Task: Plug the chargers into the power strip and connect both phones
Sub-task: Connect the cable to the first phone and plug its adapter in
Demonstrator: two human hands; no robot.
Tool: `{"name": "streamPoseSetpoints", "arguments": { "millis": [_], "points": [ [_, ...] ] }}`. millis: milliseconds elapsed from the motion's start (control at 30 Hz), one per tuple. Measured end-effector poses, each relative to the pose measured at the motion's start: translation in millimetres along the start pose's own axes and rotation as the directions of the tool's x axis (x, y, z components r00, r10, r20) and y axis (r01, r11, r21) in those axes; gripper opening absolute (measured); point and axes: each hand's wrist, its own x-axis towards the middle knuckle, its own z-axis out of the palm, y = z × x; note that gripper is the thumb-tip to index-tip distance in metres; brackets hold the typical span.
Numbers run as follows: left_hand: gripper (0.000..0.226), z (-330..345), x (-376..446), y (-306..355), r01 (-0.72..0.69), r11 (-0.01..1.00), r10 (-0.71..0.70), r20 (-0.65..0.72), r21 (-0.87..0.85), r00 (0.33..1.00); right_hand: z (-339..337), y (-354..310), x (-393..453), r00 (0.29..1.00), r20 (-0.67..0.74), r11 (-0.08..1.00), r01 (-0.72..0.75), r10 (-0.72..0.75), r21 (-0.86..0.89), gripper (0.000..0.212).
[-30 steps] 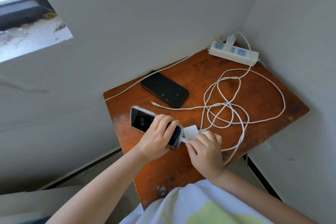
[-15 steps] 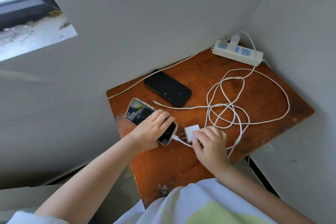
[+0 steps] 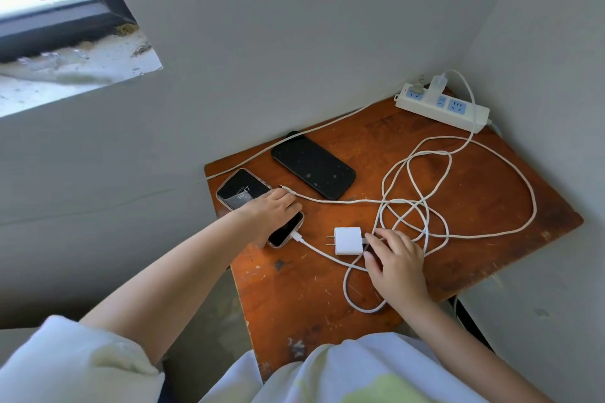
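Note:
A lit phone in a clear case (image 3: 240, 191) lies at the table's left edge, a white cable plugged into its near end. My left hand (image 3: 273, 211) rests flat on its lower half. A white charger brick (image 3: 348, 241) lies unplugged on the table, prongs pointing left; my right hand (image 3: 394, 257) touches its right side and the cable there. A second, dark phone (image 3: 313, 166) lies further back, with a loose cable tip (image 3: 284, 188) beside it. A white power strip (image 3: 440, 108) sits in the far corner with one charger (image 3: 438, 83) plugged in.
The small worn wooden table (image 3: 491, 206) is wedged into a corner between two grey walls. Tangled white cables (image 3: 422, 206) cover its right half. The strip's cord runs along the left wall. A window sill (image 3: 75, 65) is at upper left.
My left hand slid the lit phone back and to the left and laid it flat. My right hand left the phone's plug and came to rest at the charger brick, which now lies uncovered.

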Motion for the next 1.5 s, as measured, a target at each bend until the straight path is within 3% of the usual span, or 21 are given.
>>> {"name": "streamPoseSetpoints", "arguments": {
  "millis": [300,400,500,600,700,800,967,1167,1500],
  "points": [
    [0.083,4.8,-1.8,5.6,0.011,1.0,-0.011,-0.019,-0.016,1.0,2.7,-0.8,0.6,0.992,0.127,0.999,0.007,-0.002,-0.042,0.033],
    [0.087,11.2,-5.8,10.2,0.028,0.995,-0.033,-0.047,-0.095,0.998,2.1,0.0,0.6,0.983,0.181,0.999,-0.005,0.012,-0.043,0.071],
    [0.094,15.7,-13.7,25.9,0.003,0.973,-0.028,-0.102,-0.23,0.994,1.4,0.8,-0.8,0.98,0.201,0.999,0.009,0.002,-0.054,0.083],
    [0.075,24.1,-20.8,55.4,-0.054,0.937,-0.043,-0.268,-0.345,0.963,3.5,-0.5,-0.9,0.985,0.17,0.998,-0.002,0.013,-0.063,0.074],
    [0.057,36.0,-36.7,85.4,-0.067,0.917,-0.114,-0.42,-0.393,0.9,5.7,-0.7,0.6,0.993,0.117,0.999,-0.024,0.029,-0.047,0.038],
    [0.047,55.6,-48.8,107.4,-0.004,0.899,-0.254,-0.531,-0.437,0.808,9.9,1.8,0.4,0.996,0.089,0.999,-0.016,0.019,-0.029,0.038],
    [0.051,77.9,-54.0,113.1,0.13,0.773,-0.377,-0.286,-0.621,0.881,11.3,1.8,0.2,0.997,0.073,1.0,0.0,0.002,-0.023,0.039],
    [0.057,85.9,-45.1,113.8,0.15,0.817,-0.36,-0.29,-0.557,0.887,13.3,3.0,-0.3,0.995,0.104,1.0,-0.003,0.005,-0.018,0.039],
    [0.058,88.2,-43.5,113.0,0.168,0.8,-0.373,-0.258,-0.576,0.891,15.6,3.5,0.6,0.996,0.088,1.0,0.018,-0.017,-0.01,0.039]
  ]
}}
